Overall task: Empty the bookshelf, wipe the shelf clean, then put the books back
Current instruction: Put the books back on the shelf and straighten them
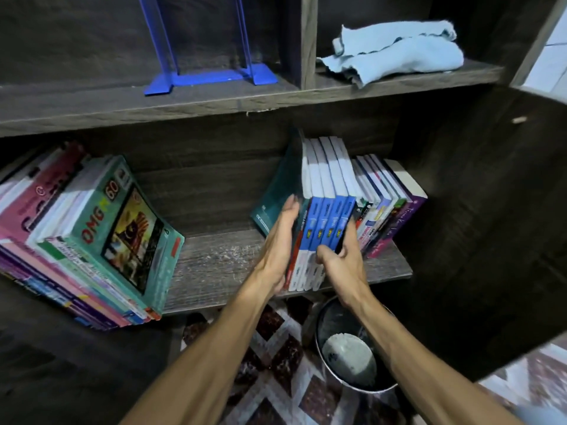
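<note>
Both hands are clasping a block of blue-and-white books [326,222] standing on the lower shelf [221,259] of a dark wooden bookshelf. The left hand [280,243] is lying flat, fingers extended, against the left face of the block beside a teal book [282,185]. The right hand [340,256] is gripping the block's right side, its fingers [349,228] curled around the spines and the thumb pressing the front. More upright books [386,204] are leaning just beside the block on its right. A slanting pile of books [92,240] is occupying the shelf's left end, well apart. On the upper shelf, a blue bookend [211,75] is standing and a light blue cloth [395,53] is lying crumpled in the right compartment. A bin [346,357] is sitting on the patterned floor below.
</note>
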{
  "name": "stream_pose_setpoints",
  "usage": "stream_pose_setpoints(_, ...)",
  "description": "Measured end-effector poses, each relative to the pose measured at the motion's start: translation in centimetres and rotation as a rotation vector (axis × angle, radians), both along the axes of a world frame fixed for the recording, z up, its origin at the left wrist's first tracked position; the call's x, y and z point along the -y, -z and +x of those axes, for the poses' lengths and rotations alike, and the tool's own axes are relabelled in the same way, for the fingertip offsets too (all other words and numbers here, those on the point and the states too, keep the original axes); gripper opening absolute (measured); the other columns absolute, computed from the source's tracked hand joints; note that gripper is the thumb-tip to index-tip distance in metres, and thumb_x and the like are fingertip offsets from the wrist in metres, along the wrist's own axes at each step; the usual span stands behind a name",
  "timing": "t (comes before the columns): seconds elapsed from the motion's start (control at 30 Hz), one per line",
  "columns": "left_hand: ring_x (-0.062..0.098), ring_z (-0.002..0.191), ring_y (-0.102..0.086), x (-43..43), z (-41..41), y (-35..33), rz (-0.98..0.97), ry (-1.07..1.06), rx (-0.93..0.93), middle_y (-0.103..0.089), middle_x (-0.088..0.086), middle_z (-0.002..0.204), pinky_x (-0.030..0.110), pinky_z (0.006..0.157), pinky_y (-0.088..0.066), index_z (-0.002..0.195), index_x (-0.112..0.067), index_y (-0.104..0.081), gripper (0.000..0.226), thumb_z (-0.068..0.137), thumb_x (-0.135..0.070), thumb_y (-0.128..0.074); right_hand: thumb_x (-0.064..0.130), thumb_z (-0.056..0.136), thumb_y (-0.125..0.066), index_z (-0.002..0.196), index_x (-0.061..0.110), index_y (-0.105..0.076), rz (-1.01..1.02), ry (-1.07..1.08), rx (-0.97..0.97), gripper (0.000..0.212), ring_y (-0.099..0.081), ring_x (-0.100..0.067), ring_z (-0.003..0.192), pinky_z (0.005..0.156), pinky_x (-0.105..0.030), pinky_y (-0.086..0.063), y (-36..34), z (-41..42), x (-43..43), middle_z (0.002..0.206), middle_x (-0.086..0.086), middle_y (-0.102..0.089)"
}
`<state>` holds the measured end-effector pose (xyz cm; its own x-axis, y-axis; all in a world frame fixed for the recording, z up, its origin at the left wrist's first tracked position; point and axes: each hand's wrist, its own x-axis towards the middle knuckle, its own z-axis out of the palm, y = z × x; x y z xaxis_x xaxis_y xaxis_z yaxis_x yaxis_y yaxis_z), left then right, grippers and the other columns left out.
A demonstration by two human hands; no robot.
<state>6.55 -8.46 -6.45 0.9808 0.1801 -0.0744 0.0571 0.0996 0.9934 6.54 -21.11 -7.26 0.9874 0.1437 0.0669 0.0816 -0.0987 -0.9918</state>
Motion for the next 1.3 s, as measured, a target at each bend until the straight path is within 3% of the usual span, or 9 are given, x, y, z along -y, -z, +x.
stream_pose_setpoints(0.17,0.011,0.147,-0.026,-0.7,0.7,1.0,0.147,-0.004,-0.028,-0.031,-0.015,0.158,0.054,0.118,-0.019,0.147,-0.051,-0.032,0.084,0.075,-0.094,-0.031,-0.009,0.087,-0.055,0.151,0.028,-0.028,-0.030,-0.019,0.048,0.079,-0.059,0.016,0.076,0.061,0.000,-0.044,0.4,0.4,0.3,0.099,0.008,-0.063)
stream_pose_setpoints(0.3,0.027,0.146,-0.030,-1.8,2.5,2.9,0.132,0.012,-0.181,-0.038,-0.001,0.155,0.064,0.114,-0.020,0.137,-0.058,-0.042,0.086,0.065,-0.101,-0.022,-0.005,0.089,-0.058,0.150,0.030,-0.028,-0.026,-0.029,0.046,0.076,-0.058,0.021,0.088,0.063,-0.003,-0.046,1.1,0.3,0.4,0.103,0.015,-0.063)
stream_pose_setpoints(0.47,0.017,0.124,-0.056,-1.6,2.9,4.3,0.156,-0.030,-0.189,-0.058,-0.004,0.133,0.053,0.106,-0.040,0.129,-0.046,-0.054,0.085,0.068,-0.099,-0.030,0.001,0.088,-0.064,0.145,0.035,-0.034,-0.058,-0.003,0.034,0.072,-0.060,0.016,0.099,0.084,-0.015,-0.047,2.3,0.2,0.3,0.109,0.021,-0.065)
stream_pose_setpoints(0.63,0.021,0.129,-0.054,-1.1,1.9,4.2,0.181,-0.012,-0.173,-0.060,-0.006,0.136,0.053,0.107,-0.039,0.132,-0.051,-0.053,0.080,0.074,-0.096,-0.018,0.033,0.094,-0.063,0.147,0.021,-0.028,-0.306,-0.058,0.159,0.065,-0.056,-0.009,0.123,0.108,-0.041,-0.045,3.0,0.6,1.3,0.133,0.008,-0.060)
stream_pose_setpoints(0.83,0.007,0.148,-0.019,1.4,-0.5,2.9,0.378,-0.133,-0.093,-0.024,-0.017,0.160,0.043,0.120,-0.010,0.149,-0.045,-0.032,0.096,0.071,-0.097,-0.006,0.042,0.093,-0.065,0.115,0.014,-0.054,-0.362,0.031,0.248,0.037,-0.064,-0.001,0.083,0.070,-0.003,-0.042,4.1,0.5,3.0,0.105,0.008,-0.069)
stream_pose_setpoints(0.93,0.013,0.150,-0.014,1.8,-0.5,2.5,0.383,-0.136,-0.113,-0.018,-0.021,0.161,0.055,0.120,-0.012,0.147,-0.054,-0.028,0.089,0.072,-0.097,-0.008,0.045,0.090,-0.068,0.109,0.017,-0.053,-0.360,0.038,0.224,0.037,-0.064,0.000,0.083,0.072,-0.007,-0.047,4.2,1.1,3.2,0.101,0.010,-0.071)
stream_pose_setpoints(1.1,0.013,0.151,-0.006,1.6,-0.9,2.1,0.397,-0.087,-0.110,-0.007,-0.020,0.162,0.055,0.120,-0.008,0.150,-0.053,-0.016,0.084,0.076,-0.093,-0.012,0.049,0.089,-0.069,0.089,0.018,-0.049,-0.450,0.072,0.193,0.037,-0.060,0.001,0.066,0.056,-0.005,-0.041,3.5,0.9,3.8,0.075,0.009,-0.065)
stream_pose_setpoints(1.2,0.015,0.148,-0.022,1.3,-1.2,2.3,0.358,-0.093,-0.141,-0.024,-0.013,0.161,0.053,0.120,-0.018,0.149,-0.048,-0.027,0.088,0.075,-0.095,-0.020,0.061,0.094,-0.053,0.093,0.015,-0.057,-0.634,0.014,0.154,0.046,-0.063,-0.019,0.070,0.063,-0.023,-0.047,3.2,0.5,3.8,0.078,0.000,-0.067)
stream_pose_setpoints(1.3,0.014,0.121,-0.058,0.8,-1.6,2.2,0.335,-0.143,-0.161,-0.063,-0.006,0.130,0.040,0.105,-0.045,0.133,-0.034,-0.053,0.080,0.078,-0.090,-0.035,0.063,0.097,-0.045,0.100,0.011,-0.068,-0.745,-0.021,0.112,0.056,-0.067,-0.038,0.095,0.076,-0.037,-0.052,3.5,0.1,3.4,0.093,-0.016,-0.073)
